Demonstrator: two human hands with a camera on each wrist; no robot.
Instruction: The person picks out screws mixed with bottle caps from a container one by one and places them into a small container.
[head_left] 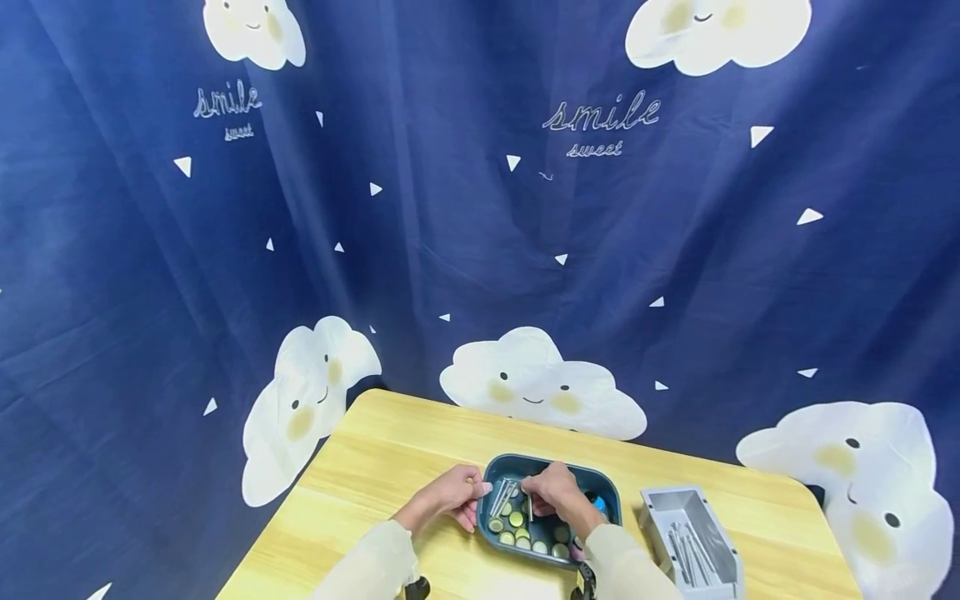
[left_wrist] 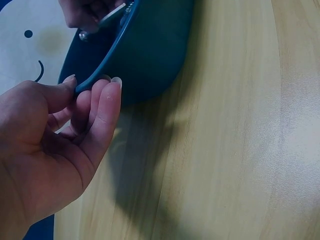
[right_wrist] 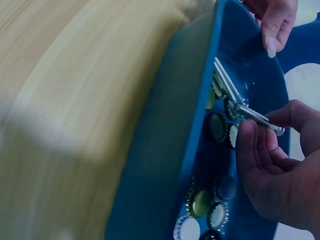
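My left hand (left_wrist: 65,125) pinches the rim of a dark teal tub (head_left: 546,560), thumb on the inner side and fingers outside. Inside the tub, my right hand (right_wrist: 280,160) holds a silver metal bolt (right_wrist: 256,117) between thumb and fingers, its threaded end sticking out. More silver bolts (right_wrist: 227,82) lie at the tub's left end, beneath the held one in the right wrist view. Several bottle caps (right_wrist: 201,202), gold, white and dark, are spread over the tub's floor.
Right of the tub stands a grey plastic box (head_left: 655,517) holding several long silver bolts (head_left: 692,554). A blue item (head_left: 596,501) sits at the tub's right end, partly behind the right arm. The wooden table (head_left: 420,425) backs onto a blue curtain (head_left: 465,208).
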